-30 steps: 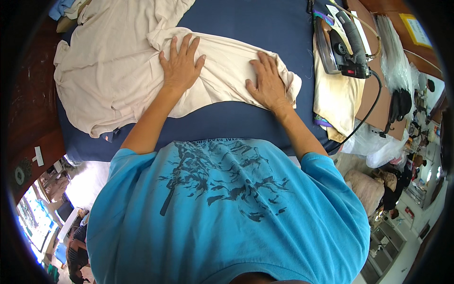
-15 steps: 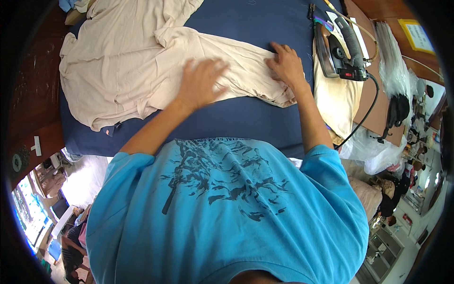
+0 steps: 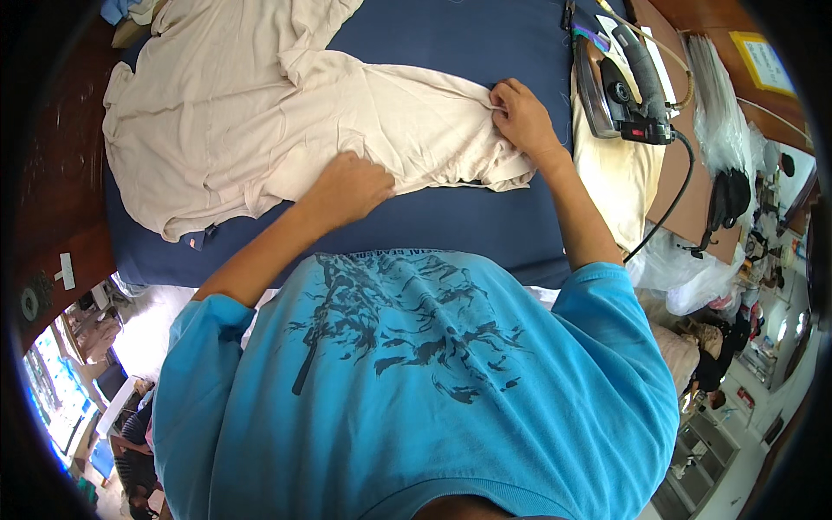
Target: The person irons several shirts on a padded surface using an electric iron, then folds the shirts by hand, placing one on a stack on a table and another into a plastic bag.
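A rumpled beige garment (image 3: 208,130) lies across the dark blue table cover, with one sleeve (image 3: 425,121) stretched toward the right. My left hand (image 3: 351,186) is closed at the sleeve's near edge, its fingers curled over the cloth. At the far corner of the sleeve's end, my right hand (image 3: 523,117) pinches the fabric between thumb and fingers. Small folds and creases run through the sleeve between both hands, and its near end corner is bunched up.
A steam iron (image 3: 620,91) with a hose and black cord rests to the right on pale yellow cloth (image 3: 611,178). Beyond it are a brown board (image 3: 685,195) and clear plastic bags (image 3: 724,104). Dark wood panelling (image 3: 65,173) borders the left. People sit in the background.
My left hand, spread and blurred above the sleeve before, has come down nearer to me and closed on its edge. My right hand's fingers have drawn together on the sleeve end.
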`<state>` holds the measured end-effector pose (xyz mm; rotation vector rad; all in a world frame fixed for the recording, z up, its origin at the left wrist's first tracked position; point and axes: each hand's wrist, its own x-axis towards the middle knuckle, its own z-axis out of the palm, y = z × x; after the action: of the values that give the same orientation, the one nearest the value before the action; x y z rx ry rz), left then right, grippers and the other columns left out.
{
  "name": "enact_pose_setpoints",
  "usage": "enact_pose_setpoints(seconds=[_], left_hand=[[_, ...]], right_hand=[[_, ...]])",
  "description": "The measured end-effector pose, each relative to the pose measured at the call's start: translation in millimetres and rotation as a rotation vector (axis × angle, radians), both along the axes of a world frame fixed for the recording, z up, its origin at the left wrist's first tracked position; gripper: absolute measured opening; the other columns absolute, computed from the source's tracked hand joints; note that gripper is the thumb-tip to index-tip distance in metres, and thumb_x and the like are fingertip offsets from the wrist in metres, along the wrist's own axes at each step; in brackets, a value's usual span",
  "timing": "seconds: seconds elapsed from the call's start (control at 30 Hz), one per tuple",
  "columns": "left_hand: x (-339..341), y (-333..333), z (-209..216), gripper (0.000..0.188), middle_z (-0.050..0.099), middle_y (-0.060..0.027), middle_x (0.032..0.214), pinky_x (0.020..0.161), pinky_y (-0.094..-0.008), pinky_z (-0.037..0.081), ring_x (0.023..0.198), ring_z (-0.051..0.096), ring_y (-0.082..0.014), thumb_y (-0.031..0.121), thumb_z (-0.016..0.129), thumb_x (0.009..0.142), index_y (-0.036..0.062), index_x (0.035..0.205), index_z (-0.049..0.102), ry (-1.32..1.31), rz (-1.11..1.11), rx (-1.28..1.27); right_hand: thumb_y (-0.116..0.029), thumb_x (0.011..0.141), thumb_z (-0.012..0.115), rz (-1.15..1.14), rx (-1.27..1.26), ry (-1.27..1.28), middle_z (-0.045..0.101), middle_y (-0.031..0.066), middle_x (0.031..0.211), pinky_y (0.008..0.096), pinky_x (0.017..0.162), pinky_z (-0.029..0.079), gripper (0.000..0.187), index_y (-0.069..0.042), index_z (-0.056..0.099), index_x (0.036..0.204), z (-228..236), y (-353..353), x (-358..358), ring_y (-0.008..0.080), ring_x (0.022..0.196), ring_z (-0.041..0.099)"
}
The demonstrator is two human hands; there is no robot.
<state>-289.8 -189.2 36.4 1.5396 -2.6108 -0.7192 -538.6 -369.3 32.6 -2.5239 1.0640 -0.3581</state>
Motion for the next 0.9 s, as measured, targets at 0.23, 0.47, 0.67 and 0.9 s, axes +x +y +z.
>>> enact_pose_setpoints(seconds=[0.23, 0.47, 0.67, 0.9], left_hand=[[42, -118, -5, 0.034, 0.06, -0.0045, 0.108, 0.088, -0.0418, 0.036, 0.101, 0.054, -0.0205, 0.026, 0.057, 0.081, 0.0117, 0.112, 0.056, -0.089, 0.298, -0.515], [57, -151, 6, 0.027, 0.062, -0.006, 0.094, 0.083, -0.0434, 0.038, 0.096, 0.056, -0.0229, 0.027, 0.061, 0.076, 0.009, 0.097, 0.059, -0.255, 0.147, 0.005], [59, -155, 20, 0.025, 0.057, -0.0108, 0.073, 0.065, -0.0369, 0.04, 0.073, 0.055, -0.0262, 0.026, 0.064, 0.074, 0.0038, 0.081, 0.053, -0.135, 0.287, 0.151], [64, -155, 8, 0.028, 0.06, -0.0099, 0.076, 0.065, -0.0364, 0.042, 0.074, 0.057, -0.0263, 0.031, 0.06, 0.075, 0.0048, 0.082, 0.053, -0.071, 0.319, 0.094]], right_hand=[[-0.009, 0.08, 0.053, -0.153, 0.276, -0.11, 0.061, 0.0154, 0.094, 0.0362, 0.08, 0.045, 0.026, -0.001, 0.058, 0.104, 7, -6, -4, 0.0305, 0.089, 0.058], [-0.013, 0.081, 0.056, -0.212, 0.006, -0.031, 0.058, 0.0128, 0.082, 0.0396, 0.07, 0.045, 0.013, -0.003, 0.055, 0.089, -5, 1, -20, 0.0321, 0.078, 0.056], [-0.012, 0.08, 0.056, -0.326, -0.096, -0.015, 0.056, 0.0107, 0.082, 0.0401, 0.066, 0.045, 0.009, -0.006, 0.053, 0.087, -12, 1, -14, 0.0308, 0.078, 0.056], [-0.005, 0.074, 0.059, -0.171, -0.192, -0.254, 0.054, 0.0102, 0.09, 0.0393, 0.072, 0.045, 0.02, -0.006, 0.056, 0.094, 11, 9, 21, 0.0297, 0.089, 0.053]])
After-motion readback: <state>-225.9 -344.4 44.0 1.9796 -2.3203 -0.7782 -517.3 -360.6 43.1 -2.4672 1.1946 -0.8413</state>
